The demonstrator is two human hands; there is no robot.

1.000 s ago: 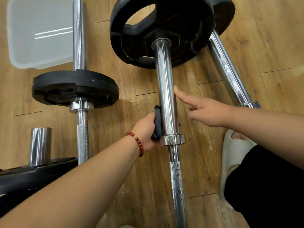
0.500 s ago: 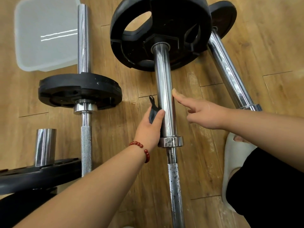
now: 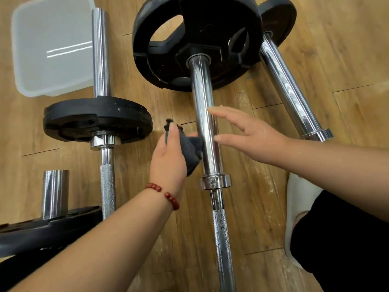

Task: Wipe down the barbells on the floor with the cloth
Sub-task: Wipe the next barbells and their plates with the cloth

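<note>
Gripping the dark grey cloth [image 3: 192,152] against the left side of the shiny chrome barbell sleeve [image 3: 205,127] lying on the wooden floor [image 3: 347,60], the left hand [image 3: 168,157] should probably wrap it all around, while the open, straight-fingered right hand [image 3: 252,138] steadies the bar.

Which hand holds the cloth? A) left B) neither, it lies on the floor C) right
A: the left hand, the one with the bead bracelet, grips the cloth beside the middle barbell; the right hand has straight fingers and holds nothing.
</note>
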